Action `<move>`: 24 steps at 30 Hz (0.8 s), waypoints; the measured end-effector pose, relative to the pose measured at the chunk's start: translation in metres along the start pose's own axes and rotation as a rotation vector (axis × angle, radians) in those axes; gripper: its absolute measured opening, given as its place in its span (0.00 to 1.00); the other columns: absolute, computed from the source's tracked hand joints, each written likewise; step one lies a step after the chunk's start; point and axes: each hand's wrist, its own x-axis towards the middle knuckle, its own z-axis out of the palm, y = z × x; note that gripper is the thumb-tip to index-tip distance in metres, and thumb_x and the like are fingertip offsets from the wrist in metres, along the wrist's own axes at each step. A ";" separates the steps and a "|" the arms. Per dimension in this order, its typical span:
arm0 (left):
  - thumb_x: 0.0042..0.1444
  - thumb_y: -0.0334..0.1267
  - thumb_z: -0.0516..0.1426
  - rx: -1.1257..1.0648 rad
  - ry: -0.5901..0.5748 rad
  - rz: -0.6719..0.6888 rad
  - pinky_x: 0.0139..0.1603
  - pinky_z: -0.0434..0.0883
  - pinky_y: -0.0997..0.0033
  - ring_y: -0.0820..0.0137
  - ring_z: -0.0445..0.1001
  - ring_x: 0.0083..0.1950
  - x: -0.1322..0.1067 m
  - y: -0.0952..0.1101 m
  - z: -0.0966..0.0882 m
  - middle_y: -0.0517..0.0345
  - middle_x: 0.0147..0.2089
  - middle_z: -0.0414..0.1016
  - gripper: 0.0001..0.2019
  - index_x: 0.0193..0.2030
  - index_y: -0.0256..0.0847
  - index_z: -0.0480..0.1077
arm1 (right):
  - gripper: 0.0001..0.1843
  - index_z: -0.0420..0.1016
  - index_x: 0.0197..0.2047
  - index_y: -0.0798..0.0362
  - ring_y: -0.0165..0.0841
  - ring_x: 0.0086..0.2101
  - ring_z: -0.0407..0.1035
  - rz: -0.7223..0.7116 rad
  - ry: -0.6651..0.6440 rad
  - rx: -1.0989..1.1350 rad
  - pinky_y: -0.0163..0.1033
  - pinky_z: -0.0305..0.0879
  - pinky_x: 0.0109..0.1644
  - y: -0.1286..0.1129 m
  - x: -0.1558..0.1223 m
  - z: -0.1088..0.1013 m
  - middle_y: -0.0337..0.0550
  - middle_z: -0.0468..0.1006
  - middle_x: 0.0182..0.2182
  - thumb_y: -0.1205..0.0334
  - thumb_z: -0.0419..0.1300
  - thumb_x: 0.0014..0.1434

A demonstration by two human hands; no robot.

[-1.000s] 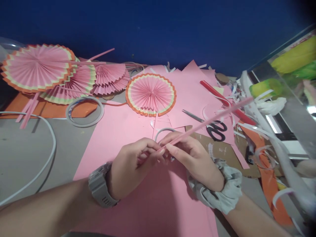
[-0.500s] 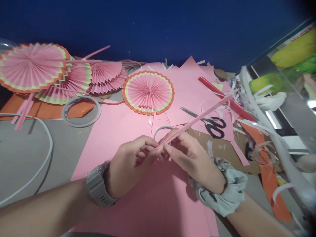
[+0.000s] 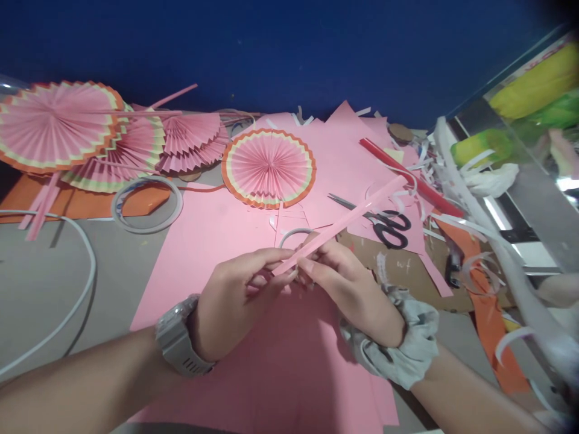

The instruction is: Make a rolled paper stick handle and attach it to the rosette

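Observation:
Both my hands pinch the near end of a long rolled pink paper stick [image 3: 348,218] that slants up to the right over the table. My left hand [image 3: 239,298], with a grey watch on the wrist, grips the stick's tip from the left. My right hand [image 3: 348,286], with a grey scrunchie on the wrist, holds it from the right, fingers curled round it. They work above a large pink paper sheet [image 3: 212,241]. A small white tape ring [image 3: 292,234] lies just beyond my fingers.
A round pink pleated fan [image 3: 268,168] lies beyond my hands, with several more fans [image 3: 58,126] at the far left. Black-handled scissors [image 3: 384,223] rest to the right near a red stick [image 3: 407,175]. A large tape ring [image 3: 147,204], a white cable [image 3: 85,265] and paper scraps surround them.
The far end of the pink stick has swung lower and leftward. My hands stay together at its near end, shifted slightly.

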 end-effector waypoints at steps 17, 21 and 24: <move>0.59 0.37 0.56 -0.097 0.028 -0.080 0.36 0.72 0.80 0.75 0.76 0.35 0.002 -0.002 -0.001 0.60 0.33 0.78 0.06 0.40 0.39 0.71 | 0.03 0.72 0.33 0.53 0.25 0.30 0.68 -0.136 0.005 -0.174 0.29 0.66 0.33 -0.006 0.002 -0.007 0.36 0.72 0.29 0.67 0.58 0.58; 0.59 0.37 0.55 -0.098 0.020 -0.072 0.35 0.72 0.79 0.74 0.76 0.34 0.002 -0.001 -0.001 0.58 0.33 0.77 0.06 0.39 0.38 0.71 | 0.04 0.71 0.32 0.53 0.25 0.29 0.68 -0.098 0.030 -0.167 0.29 0.66 0.32 -0.007 0.002 -0.005 0.36 0.73 0.28 0.65 0.58 0.59; 0.60 0.37 0.55 -0.082 0.018 -0.071 0.34 0.72 0.79 0.74 0.76 0.34 0.002 0.000 -0.002 0.57 0.33 0.77 0.06 0.39 0.37 0.71 | 0.06 0.70 0.30 0.53 0.26 0.29 0.69 -0.074 0.046 -0.166 0.31 0.67 0.33 -0.007 0.002 -0.004 0.38 0.73 0.28 0.62 0.58 0.59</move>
